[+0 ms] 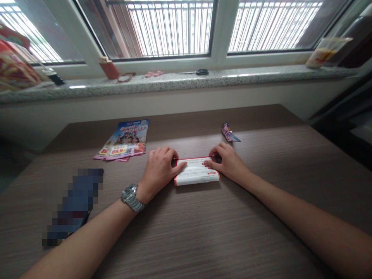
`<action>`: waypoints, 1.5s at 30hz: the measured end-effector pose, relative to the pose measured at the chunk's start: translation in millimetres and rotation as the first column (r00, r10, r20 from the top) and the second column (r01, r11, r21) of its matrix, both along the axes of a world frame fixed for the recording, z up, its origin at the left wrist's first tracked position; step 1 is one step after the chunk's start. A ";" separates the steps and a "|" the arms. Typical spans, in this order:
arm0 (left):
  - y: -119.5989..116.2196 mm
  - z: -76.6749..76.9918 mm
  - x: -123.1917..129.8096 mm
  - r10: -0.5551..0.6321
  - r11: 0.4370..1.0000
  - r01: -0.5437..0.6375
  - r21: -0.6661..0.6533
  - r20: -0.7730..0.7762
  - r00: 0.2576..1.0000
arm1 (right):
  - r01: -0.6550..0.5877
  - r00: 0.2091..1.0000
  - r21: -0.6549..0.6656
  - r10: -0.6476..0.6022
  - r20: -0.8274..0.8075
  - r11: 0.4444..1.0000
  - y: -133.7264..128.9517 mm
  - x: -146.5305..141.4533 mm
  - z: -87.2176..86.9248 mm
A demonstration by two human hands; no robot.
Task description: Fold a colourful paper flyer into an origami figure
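A white printed sheet with red edges (195,171) lies on the brown table between my hands, its near edge curved and its far edge seemingly folded. At its left end, my left hand (161,169) grips the paper, thumb on top and fingers curled at the far corner. My right hand (229,162) holds the right end the same way, thumb resting on the printed face. Just beyond my right hand sits a small folded colourful paper (229,133). A silver watch circles my left wrist.
A stack of colourful flyers (128,140) lies at the back left of the table (186,240). Nearer on the left is a pixelated dark blue object (77,205). Scissors (202,72) and a red box (109,69) are on the stone windowsill (232,79).
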State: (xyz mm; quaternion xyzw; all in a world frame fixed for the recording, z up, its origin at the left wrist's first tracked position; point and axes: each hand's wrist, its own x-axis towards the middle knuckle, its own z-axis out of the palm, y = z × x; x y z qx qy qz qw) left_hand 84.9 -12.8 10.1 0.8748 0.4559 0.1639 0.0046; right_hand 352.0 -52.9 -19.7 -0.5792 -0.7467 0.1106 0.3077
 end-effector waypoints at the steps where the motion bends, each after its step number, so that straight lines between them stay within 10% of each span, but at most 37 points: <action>1: 0.0 0.3 0.0 0.000 1.000 0.000 -0.006 0.001 1.000 | 0.000 1.000 0.000 0.000 0.000 1.000 0.0 0.1 0.1; 35: 1.2 -2.3 -1.1 -0.005 1.000 0.005 -0.012 0.001 1.000 | 0.006 1.000 -0.001 -0.006 0.015 1.000 -0.3 -1.0 0.9; 45: 2.4 -2.5 -0.1 -0.024 0.998 0.023 -0.052 -0.008 1.000 | -0.172 0.982 0.056 0.167 0.091 0.983 0.6 0.2 -0.9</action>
